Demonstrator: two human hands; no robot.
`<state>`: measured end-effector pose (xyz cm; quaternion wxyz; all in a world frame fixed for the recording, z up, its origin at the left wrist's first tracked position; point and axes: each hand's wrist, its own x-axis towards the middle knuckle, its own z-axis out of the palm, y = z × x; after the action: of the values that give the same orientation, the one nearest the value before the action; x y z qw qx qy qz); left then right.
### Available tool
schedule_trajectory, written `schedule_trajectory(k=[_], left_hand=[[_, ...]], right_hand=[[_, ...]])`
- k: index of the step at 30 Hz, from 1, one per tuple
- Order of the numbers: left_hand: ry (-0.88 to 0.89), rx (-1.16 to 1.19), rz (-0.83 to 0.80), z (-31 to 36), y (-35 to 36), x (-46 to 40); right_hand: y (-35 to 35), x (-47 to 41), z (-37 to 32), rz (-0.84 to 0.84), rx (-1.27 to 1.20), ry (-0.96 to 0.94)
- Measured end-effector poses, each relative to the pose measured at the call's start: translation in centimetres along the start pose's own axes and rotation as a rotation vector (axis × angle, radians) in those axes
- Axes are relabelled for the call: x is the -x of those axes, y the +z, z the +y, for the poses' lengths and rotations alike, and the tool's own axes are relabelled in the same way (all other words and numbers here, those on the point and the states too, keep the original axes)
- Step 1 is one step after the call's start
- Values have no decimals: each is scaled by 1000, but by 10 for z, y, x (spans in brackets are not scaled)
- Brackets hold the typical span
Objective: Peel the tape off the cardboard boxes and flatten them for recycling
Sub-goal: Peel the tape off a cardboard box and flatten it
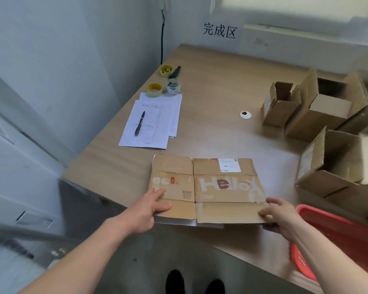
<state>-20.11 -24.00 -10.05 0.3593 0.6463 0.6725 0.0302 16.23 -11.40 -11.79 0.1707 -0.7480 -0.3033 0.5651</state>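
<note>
Cardboard box (206, 187), flattened, laid at near bench (221, 81) edge. Left corner pressed by left hand (151, 206), fingers straight. Right near flap pinched by right hand (278, 213). Judged light, stiff, creased; best gripped at opposite edges. Unflattened boxes (314, 107) right of it.

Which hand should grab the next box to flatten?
Right. The unflattened boxes stand on the table's right side, nearer the right hand. The left hand rests on the flattened box, far from them.
</note>
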Motion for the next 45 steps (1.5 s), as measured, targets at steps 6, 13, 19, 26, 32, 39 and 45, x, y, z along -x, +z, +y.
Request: schedule_trajectory(k=[6,13,19,26,32,39,45], left_hand=[[-194,174,-67,-8,25,0],[-216,-238,88,22,38,-48],[-74,-388,48,37,67,-97],[-64,-409,73,18,97,-116],[-93,-376,172,19,105,-117],[-118,-356,169,21,103,-117],[-374,-145,277,8,95,-80]], right_hand=[[19,-5,23,79,615,-104],[70,-10,22,196,1060,-665],[121,-40,27,66,1298,-859],[131,-67,47,135,1327,-907],[131,-66,46,188,1256,-878],[135,-61,41,163,1295,-818],[102,-59,35,250,850,-801]])
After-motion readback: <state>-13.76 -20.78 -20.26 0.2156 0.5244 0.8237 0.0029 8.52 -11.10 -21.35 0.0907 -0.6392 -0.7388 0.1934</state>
